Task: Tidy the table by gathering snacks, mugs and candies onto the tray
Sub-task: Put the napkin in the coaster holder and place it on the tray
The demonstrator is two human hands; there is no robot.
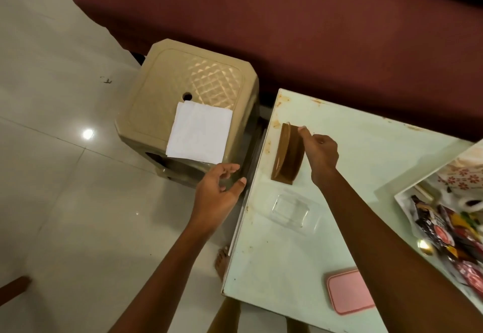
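Note:
My right hand [320, 154] grips the top edge of a brown wooden napkin holder [287, 153] standing near the left end of the pale green table [366, 154]. My left hand [218, 194] hovers open and empty just off the table's left edge, below a stack of white napkins [200, 134] lying on a beige plastic stool [183, 84]. At the right edge a white tray [400, 195] holds dark snack packets [444, 230] and a floral mug [462, 175], partly cut off by the frame.
A clear plastic container [290, 209] lies on the table in front of the holder. A pink lid [349, 291] sits near the table's front edge. A maroon sofa [287, 18] runs behind the table and stool. White tiled floor [52, 175] spreads to the left.

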